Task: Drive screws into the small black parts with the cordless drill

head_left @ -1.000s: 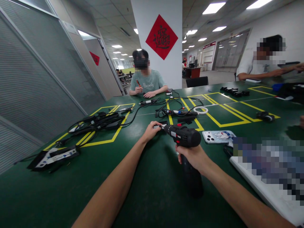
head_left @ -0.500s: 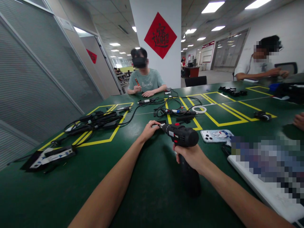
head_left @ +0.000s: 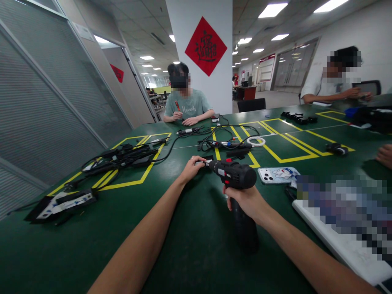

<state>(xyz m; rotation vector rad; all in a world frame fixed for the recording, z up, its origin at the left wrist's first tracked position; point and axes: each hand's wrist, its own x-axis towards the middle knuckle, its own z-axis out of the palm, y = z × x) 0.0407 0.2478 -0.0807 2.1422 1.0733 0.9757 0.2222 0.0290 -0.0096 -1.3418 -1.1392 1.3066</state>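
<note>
Left hand pinches the small bit at the nose of the cordless drill, fingertips closed around it just ahead of the chuck. Next to the right, that drill hangs low over the green table, its base near or on the cloth; contact is hidden. Right hand is clenched around the handle below the motor body. Judging by its bulk, the drill is rigid and fairly heavy, bottom-weighted by its battery, so the handle is the place to grip; the bit is thin, hard metal, likely slippery. Its barrel's long axis runs right to left, nose toward the left hand. 1 phone lies just beyond.
</note>
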